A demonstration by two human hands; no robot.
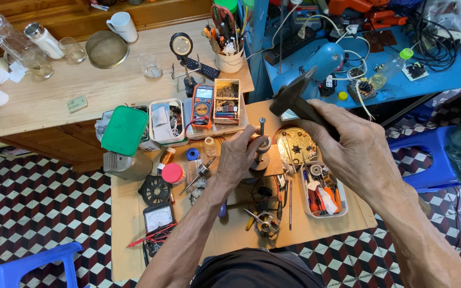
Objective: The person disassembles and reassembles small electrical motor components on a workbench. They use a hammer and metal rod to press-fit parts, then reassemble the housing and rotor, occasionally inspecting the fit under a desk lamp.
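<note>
On the near edge of the small wooden counter (pixel 129 213) lie an analogue meter (pixel 158 217) with red probes, a dark round vented part (pixel 155 190) and a small motor part (pixel 267 224). Just beyond them the left hand (pixel 241 154) grips a round metal piece with an upright shaft (pixel 262 140), its fingers clamped around the ring at the shaft's base so it stands on the counter. The right hand (pixel 356 146) is closed tight on the wooden handle of a hammer (pixel 293 96), whose dark head hangs above and slightly right of the shaft top, not touching it. By this pose the shaft looks seated only partway and the driving appears unfinished; how deep it sits cannot be told. Right of the shaft lie a round brass-coloured plate (pixel 296 144) and a tray of tools (pixel 324 194). Farther back stand a multimeter (pixel 203 105), a green-lidded box (pixel 124 129) and a cup of tools (pixel 229 56).
</note>
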